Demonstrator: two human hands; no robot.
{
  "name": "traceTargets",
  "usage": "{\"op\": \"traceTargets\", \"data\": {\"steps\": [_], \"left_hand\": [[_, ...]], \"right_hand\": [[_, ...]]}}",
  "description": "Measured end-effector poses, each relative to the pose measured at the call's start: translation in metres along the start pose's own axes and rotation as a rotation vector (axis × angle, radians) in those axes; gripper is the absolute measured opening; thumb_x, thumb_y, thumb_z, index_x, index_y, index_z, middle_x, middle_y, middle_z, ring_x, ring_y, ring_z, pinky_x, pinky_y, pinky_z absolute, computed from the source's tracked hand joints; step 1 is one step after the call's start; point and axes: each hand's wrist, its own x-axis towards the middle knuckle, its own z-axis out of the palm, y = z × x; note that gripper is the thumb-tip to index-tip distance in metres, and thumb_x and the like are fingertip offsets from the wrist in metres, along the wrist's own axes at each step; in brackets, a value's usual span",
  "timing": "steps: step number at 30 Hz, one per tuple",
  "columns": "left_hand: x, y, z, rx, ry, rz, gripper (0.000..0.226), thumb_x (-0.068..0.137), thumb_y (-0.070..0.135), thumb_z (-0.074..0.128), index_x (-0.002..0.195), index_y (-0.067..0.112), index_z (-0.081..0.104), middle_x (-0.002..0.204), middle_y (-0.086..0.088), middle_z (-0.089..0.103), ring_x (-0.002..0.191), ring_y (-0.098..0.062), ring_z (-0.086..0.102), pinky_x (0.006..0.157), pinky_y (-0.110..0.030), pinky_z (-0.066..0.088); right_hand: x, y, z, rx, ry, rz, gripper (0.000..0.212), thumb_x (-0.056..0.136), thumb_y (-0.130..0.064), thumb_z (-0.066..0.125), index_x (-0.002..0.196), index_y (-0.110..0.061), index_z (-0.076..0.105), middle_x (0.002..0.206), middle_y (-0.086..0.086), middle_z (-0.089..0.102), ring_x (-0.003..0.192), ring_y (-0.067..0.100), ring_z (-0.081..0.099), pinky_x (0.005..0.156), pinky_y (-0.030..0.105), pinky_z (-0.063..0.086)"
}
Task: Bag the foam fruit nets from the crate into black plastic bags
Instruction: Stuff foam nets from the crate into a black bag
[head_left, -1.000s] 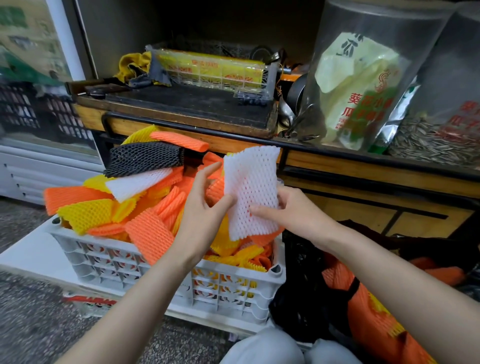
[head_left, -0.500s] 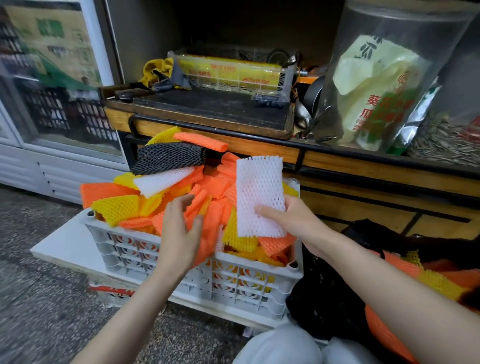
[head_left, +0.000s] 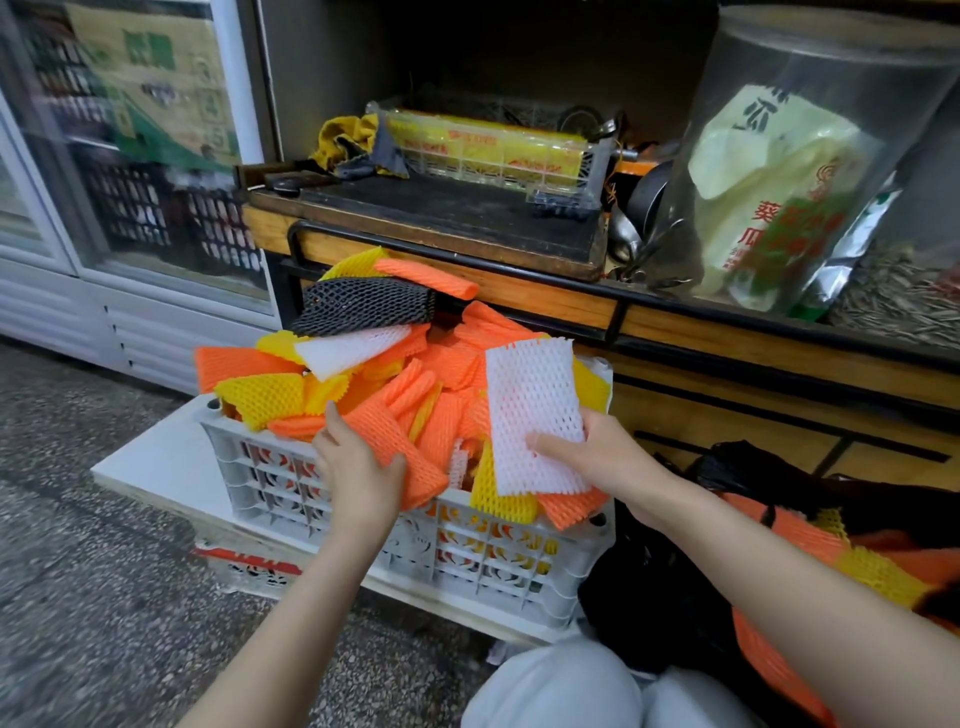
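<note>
A white slatted crate stands on a low white board, heaped with orange, yellow, white and black foam fruit nets. My right hand holds a flat white net upright over the crate's right end, together with a yellow net and an orange net behind it. My left hand lies on an orange net at the crate's front rim, its fingers closing round it. A black plastic bag with orange and yellow nets in it sits to the crate's right, partly hidden by my right forearm.
A wooden counter with a black rail runs behind the crate, bearing a clear basket and large clear jars. A glass-door fridge stands at left. Speckled floor lies in front. My knee is at the bottom.
My left hand let go of the white net and dropped to the orange net at the crate's front. My right hand lowered the white net a little. The camera turned left.
</note>
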Motion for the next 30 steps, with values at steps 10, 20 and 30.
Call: {"op": "traceTargets", "data": {"steps": [10, 20, 30], "left_hand": [[-0.029, 0.054, 0.007, -0.220, -0.046, 0.195, 0.019, 0.082, 0.008, 0.063, 0.100, 0.005, 0.057, 0.088, -0.006, 0.062, 0.079, -0.024, 0.056, 0.064, -0.026, 0.033], [-0.114, 0.141, 0.040, -0.411, -0.308, 0.435, 0.022, 0.090, 0.023, 0.055, 0.110, 0.014, 0.057, 0.099, 0.005, 0.050, 0.091, -0.007, 0.047, 0.075, -0.010, 0.033], [-0.199, 0.197, 0.077, -0.646, -0.737, 0.504, 0.056, 0.071, 0.050, 0.064, 0.120, 0.027, 0.050, 0.112, -0.001, 0.054, 0.103, -0.003, 0.056, 0.085, -0.022, 0.049]], "right_hand": [[-0.015, -0.002, -0.025, -0.168, 0.251, -0.022, 0.035, 0.087, -0.019, 0.063, 0.118, -0.010, 0.053, 0.113, 0.005, 0.062, 0.097, 0.020, 0.061, 0.077, 0.032, 0.048], [-0.081, -0.002, -0.060, -0.359, 0.452, -0.280, 0.047, 0.084, -0.033, 0.064, 0.122, -0.017, 0.042, 0.117, -0.002, 0.050, 0.100, 0.013, 0.054, 0.082, 0.029, 0.046], [-0.165, 0.025, -0.141, -0.459, 0.611, -0.249, 0.054, 0.077, -0.028, 0.071, 0.118, -0.033, 0.037, 0.114, -0.015, 0.038, 0.089, 0.002, 0.052, 0.071, 0.026, 0.049]]}}
